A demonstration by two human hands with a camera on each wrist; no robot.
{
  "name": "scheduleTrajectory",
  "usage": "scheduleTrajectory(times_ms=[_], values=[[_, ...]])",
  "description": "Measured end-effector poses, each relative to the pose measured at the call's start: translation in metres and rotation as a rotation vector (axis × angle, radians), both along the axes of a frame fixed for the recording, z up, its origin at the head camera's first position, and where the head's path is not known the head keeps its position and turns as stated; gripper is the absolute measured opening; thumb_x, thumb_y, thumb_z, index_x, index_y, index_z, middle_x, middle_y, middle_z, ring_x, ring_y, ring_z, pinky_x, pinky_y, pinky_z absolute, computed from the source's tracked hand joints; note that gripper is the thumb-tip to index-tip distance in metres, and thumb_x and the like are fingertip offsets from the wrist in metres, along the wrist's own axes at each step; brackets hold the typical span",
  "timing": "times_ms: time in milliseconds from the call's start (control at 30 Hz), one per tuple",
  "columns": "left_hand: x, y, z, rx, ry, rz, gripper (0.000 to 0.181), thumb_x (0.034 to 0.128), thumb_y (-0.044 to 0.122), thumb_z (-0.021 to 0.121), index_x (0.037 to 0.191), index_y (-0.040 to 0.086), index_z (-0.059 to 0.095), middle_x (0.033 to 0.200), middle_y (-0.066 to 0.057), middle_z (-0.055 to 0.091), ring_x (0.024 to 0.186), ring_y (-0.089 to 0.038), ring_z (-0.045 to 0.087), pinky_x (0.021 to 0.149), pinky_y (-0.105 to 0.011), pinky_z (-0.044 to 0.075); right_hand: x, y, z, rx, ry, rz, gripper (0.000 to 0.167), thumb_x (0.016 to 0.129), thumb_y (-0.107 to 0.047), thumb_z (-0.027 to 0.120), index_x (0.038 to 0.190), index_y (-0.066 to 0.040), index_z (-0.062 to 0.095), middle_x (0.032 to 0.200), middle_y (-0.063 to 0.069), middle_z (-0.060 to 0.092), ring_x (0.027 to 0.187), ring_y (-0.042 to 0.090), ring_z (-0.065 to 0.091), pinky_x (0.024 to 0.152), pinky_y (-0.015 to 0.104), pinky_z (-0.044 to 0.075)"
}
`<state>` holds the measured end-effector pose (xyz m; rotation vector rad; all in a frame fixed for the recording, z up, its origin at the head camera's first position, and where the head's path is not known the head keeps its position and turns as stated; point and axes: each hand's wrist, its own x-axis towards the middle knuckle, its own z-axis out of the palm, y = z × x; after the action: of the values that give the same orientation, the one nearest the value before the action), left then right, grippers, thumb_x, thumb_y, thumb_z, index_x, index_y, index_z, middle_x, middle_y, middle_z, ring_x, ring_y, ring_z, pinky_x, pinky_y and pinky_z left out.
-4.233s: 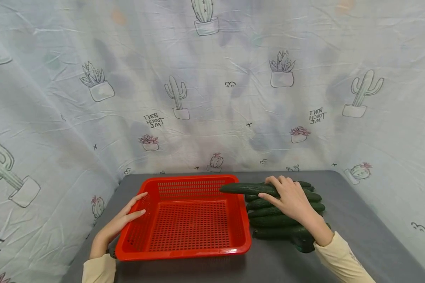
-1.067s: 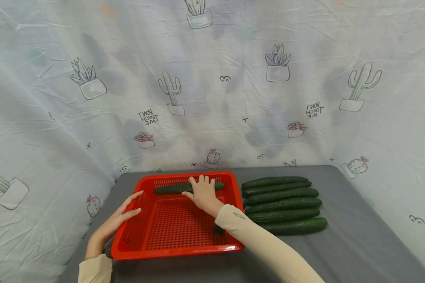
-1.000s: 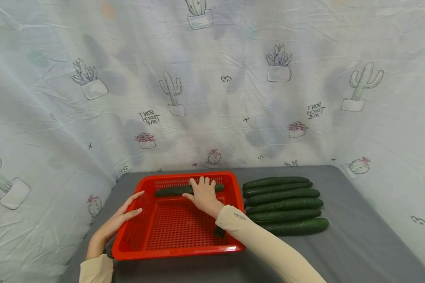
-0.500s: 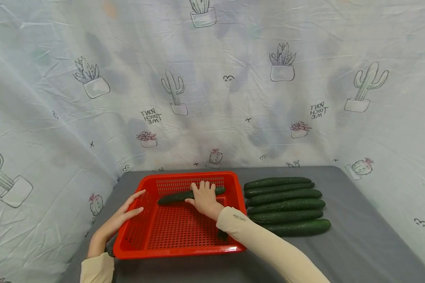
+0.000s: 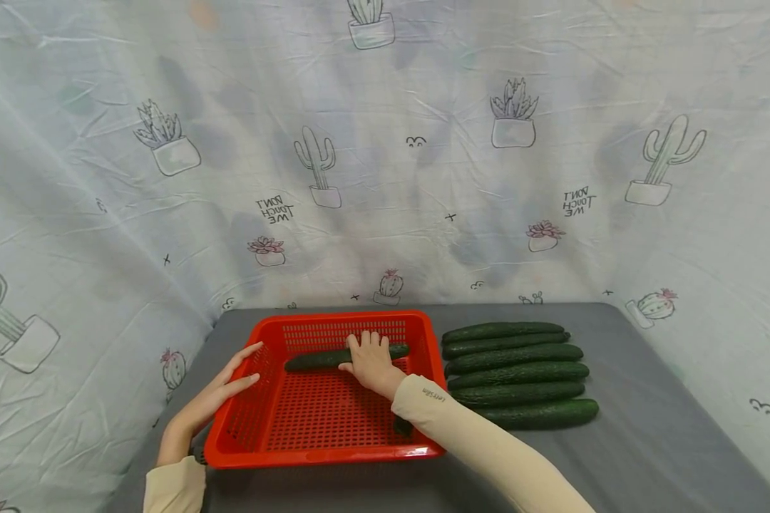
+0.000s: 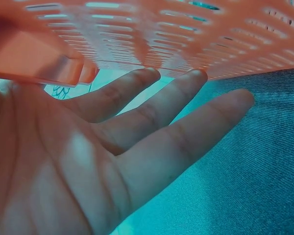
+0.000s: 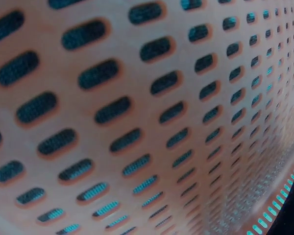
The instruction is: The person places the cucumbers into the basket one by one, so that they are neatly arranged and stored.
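In the head view, a red perforated basket (image 5: 324, 457) stands on the table. The right hand (image 5: 372, 363) reaches over its right side and grips a dark green cucumber (image 5: 316, 360) that lies crosswise in the rear half. The left hand (image 5: 207, 407) holds the left rim, with thumb and a finger over the inner side. In the left wrist view, three fingers of the left hand (image 6: 112, 137) extend along the outside of the basket wall (image 6: 122, 36). Only the slotted basket (image 7: 137, 113) fills most of the right wrist view; the right hand is hidden there.
Several cucumbers (image 5: 520, 373) lie side by side on the grey table (image 5: 642, 442), right of the basket. The right sleeve (image 5: 481, 438) crosses the basket's front right corner and partly covers the nearest cucumber. A patterned curtain (image 5: 385, 178) hangs behind and at the sides.
Since the oldest frame, the right hand has carried the cucumber left from above the others into the basket. Within the last second, the cucumber has shifted slightly toward the front. The left hand has stayed put.
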<state>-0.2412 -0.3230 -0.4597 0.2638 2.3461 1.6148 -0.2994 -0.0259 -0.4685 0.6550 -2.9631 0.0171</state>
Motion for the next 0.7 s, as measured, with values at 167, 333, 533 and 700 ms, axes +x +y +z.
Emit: scheduleTrajectory(times_ms=[167, 333, 533, 700], values=[[-0.0013, 0.0012, -0.0004, -0.023, 0.015, -0.001, 0.06, 0.0973, 0.029, 0.044, 0.148, 0.03, 0.012, 0.152, -0.008, 0.005, 0.131, -0.039, 0.025, 0.09, -0.048, 0.045, 0.0006, 0.0012, -0.0015, 0.05, 0.018, -0.012, 0.046, 0.086, -0.058, 0.049, 0.106, -0.017, 0.041, 0.101, 0.009, 0.044, 0.088, 0.025, 0.041, 0.077, 0.036, 0.032], [-0.0017, 0.0016, -0.0005, -0.001, -0.003, -0.003, 0.059, 0.0977, 0.029, 0.043, 0.148, 0.031, 0.011, 0.152, -0.009, 0.006, 0.13, -0.039, 0.029, 0.088, -0.045, 0.047, 0.0015, 0.0013, -0.0024, 0.099, 0.014, -0.023, 0.048, 0.085, -0.056, 0.053, 0.112, -0.018, 0.042, 0.11, 0.007, 0.045, 0.094, 0.026, 0.048, 0.084, 0.039, 0.036], [-0.0004, 0.0006, -0.0004, 0.015, -0.02, -0.003, 0.059, 0.098, 0.028, 0.042, 0.147, 0.031, 0.01, 0.151, -0.011, 0.01, 0.126, -0.04, 0.035, 0.086, -0.044, 0.049, 0.0007, -0.0007, -0.0011, 0.162, 0.02, -0.02, 0.05, 0.085, -0.055, 0.054, 0.118, -0.019, 0.042, 0.115, 0.007, 0.046, 0.099, 0.025, 0.048, 0.086, 0.04, 0.038], [-0.0009, 0.0009, -0.0003, -0.01, 0.006, -0.003, 0.059, 0.0977, 0.029, 0.043, 0.148, 0.029, 0.011, 0.151, -0.01, 0.008, 0.129, -0.04, 0.03, 0.087, -0.043, 0.047, 0.0006, 0.0011, 0.0072, 0.194, -0.021, -0.033, 0.045, 0.086, -0.053, 0.056, 0.115, -0.021, 0.045, 0.118, 0.006, 0.045, 0.108, 0.025, 0.044, 0.089, 0.04, 0.036]])
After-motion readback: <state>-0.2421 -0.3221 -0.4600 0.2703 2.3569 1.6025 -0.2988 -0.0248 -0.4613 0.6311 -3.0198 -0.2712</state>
